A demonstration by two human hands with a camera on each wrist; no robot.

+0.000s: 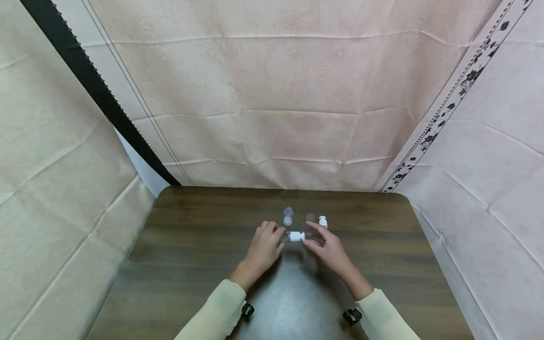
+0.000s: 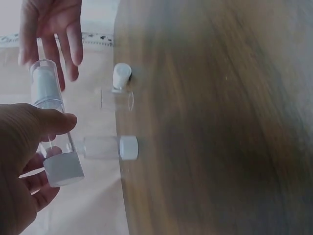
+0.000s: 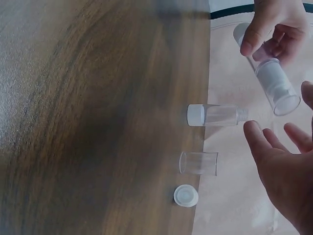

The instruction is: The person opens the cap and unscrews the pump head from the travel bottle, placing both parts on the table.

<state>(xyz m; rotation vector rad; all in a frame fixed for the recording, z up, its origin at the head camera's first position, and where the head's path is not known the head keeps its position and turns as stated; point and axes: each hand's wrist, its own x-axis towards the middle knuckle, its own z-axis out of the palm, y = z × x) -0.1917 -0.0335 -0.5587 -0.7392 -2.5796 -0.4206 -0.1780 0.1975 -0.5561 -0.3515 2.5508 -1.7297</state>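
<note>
My left hand [image 1: 264, 245] grips a clear cosmetic bottle [image 2: 63, 170] by its transparent body, thumb on one side and fingers curled round the other. The bottle has a white base, and a clear cap [image 3: 287, 104] covers its white pump head. Held at a tilt in the right wrist view, it points its capped end toward my right hand [image 3: 286, 171]. The fingers of my right hand [image 1: 331, 252] are spread and lightly bent just off the capped end, holding nothing.
Beyond my hands on the wooden table [image 1: 191, 245] are a second clear bottle [image 3: 220, 115] with a white base and uncovered threaded neck, a loose clear cap [image 3: 199, 163] and a white pump head [image 3: 186, 195]. Cloth [image 1: 272, 94] hangs behind the table's far edge.
</note>
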